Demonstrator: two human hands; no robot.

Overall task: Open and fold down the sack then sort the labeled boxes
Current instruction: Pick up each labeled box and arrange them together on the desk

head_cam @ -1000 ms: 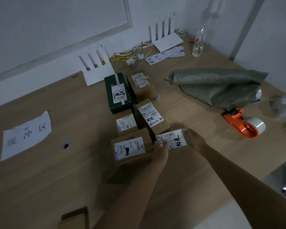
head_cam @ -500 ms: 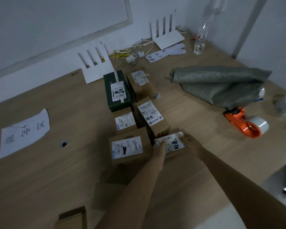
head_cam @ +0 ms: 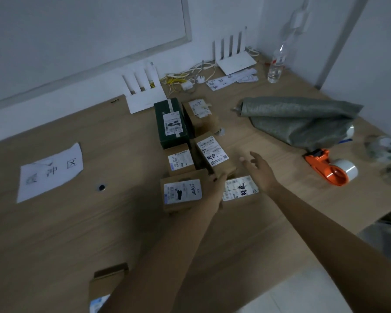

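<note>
Cardboard boxes: six labelled parcels are grouped mid-table in two rows, five brown and one dark green box (head_cam: 171, 123) at the far end.
Table: a pale wood-grain table (head_cam: 77, 233) is seen under everything.
Sack: the grey woven sack (head_cam: 303, 120) is laid flat and crumpled at the far right, well apart from the boxes; it looks emptied.
Left hand: the left hand (head_cam: 214, 190) is laid between the two nearest boxes; whether anything is gripped cannot be told.
Right hand: the right hand (head_cam: 259, 168) is held open above the table, fingers spread, nothing held.
Nearest right box: the small box (head_cam: 239, 188) lies just under the right wrist, label up.
Step in hand: sorting appears under way; each label is best kept face up and read before a box is moved.
Readable writing: "046513" is handwritten on the near left box (head_cam: 182, 192); Chinese characters are marked on two others.
Paper sign: a sheet (head_cam: 51, 171) with large characters lies at the left, perhaps a zone marker.
Tape dispenser: an orange tape dispenser (head_cam: 327, 169) is left near the sack.
</note>
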